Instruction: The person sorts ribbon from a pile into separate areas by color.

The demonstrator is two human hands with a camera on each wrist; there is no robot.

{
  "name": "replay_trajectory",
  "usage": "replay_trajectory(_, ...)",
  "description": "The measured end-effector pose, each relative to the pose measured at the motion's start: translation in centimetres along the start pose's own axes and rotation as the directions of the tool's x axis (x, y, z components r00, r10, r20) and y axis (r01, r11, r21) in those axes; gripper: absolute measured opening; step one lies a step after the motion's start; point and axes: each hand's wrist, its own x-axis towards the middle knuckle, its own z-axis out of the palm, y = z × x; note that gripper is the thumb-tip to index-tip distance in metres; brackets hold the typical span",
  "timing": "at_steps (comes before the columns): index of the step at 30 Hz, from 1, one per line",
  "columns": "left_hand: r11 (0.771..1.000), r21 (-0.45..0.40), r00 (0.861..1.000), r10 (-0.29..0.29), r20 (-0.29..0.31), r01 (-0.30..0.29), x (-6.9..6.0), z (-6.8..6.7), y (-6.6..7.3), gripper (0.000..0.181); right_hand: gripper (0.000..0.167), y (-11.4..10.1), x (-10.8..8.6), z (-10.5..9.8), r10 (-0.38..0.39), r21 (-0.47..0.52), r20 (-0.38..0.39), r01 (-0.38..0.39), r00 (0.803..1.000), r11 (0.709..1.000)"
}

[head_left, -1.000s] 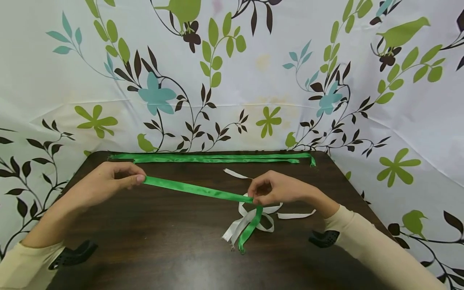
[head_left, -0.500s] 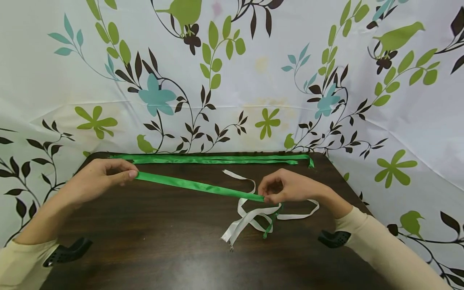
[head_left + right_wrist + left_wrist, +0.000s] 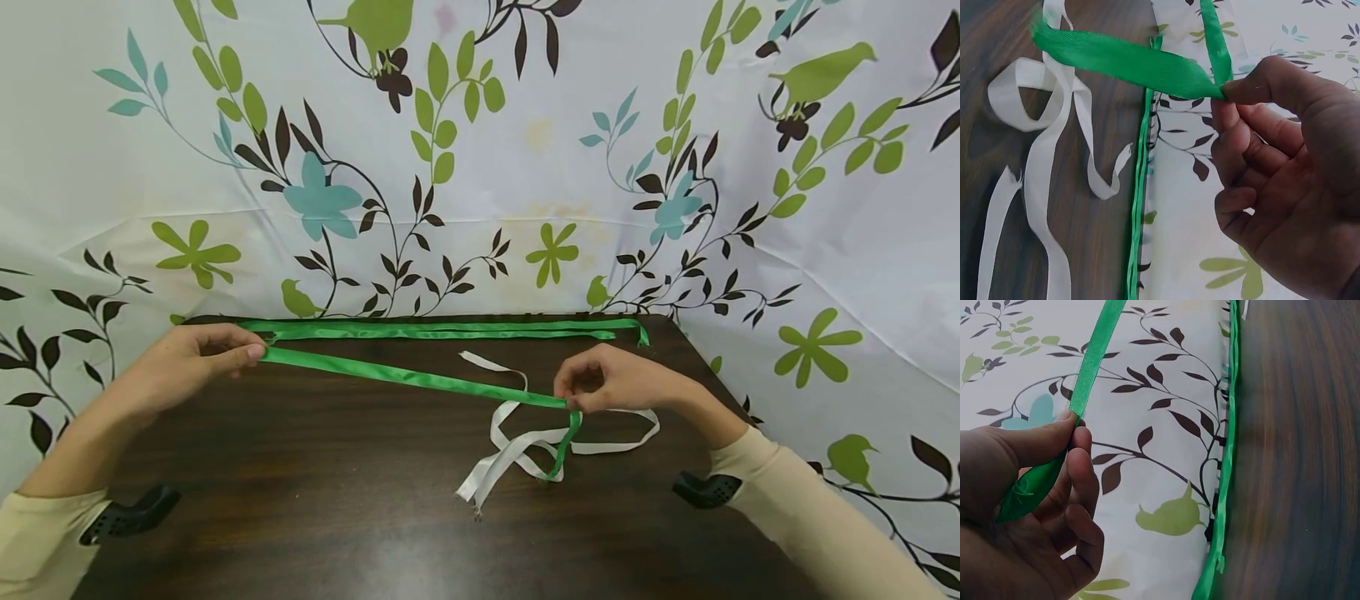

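A green ribbon (image 3: 420, 381) is stretched between the two hands above the table, sloping down toward the right. My left hand (image 3: 187, 367) pinches it near one end; in the left wrist view the short end of this ribbon (image 3: 1038, 484) lies against the palm of the left hand (image 3: 1041, 487). My right hand (image 3: 626, 385) pinches the ribbon between thumb and forefinger, and a loose tail (image 3: 567, 446) hangs below. The right wrist view has that tail (image 3: 1122, 62) extending left from the fingers of the right hand (image 3: 1291, 150). White ribbons (image 3: 506, 458) lie loosely below the right hand.
Several green ribbons (image 3: 450, 331) lie lengthwise along the back edge of the dark wooden table (image 3: 337, 517). Behind and beside the table hangs a white cloth (image 3: 487, 200) printed with leaves, birds and flowers.
Both hands have moved apart, left hand leftward and right hand rightward, with a longer span of green ribbon between them. The tail under the right hand has shifted right and got shorter.
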Motion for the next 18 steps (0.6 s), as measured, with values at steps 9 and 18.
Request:
replay_trajectory(9,0.998,0.006,0.998,-0.058,-0.026,0.058,0.3,-0.3,-1.1,0.045,0.016,1.7,0.0,-0.1,0.034,-0.007,-0.038,-0.034,0.999,0.999)
replay_trajectory(18,0.998,0.01,0.998,-0.069,0.005,0.069,0.5,-0.2,-1.4,0.045,0.012,2.7,2.2,1.8,0.021,-0.006,-0.08,-0.022,0.997,1.0)
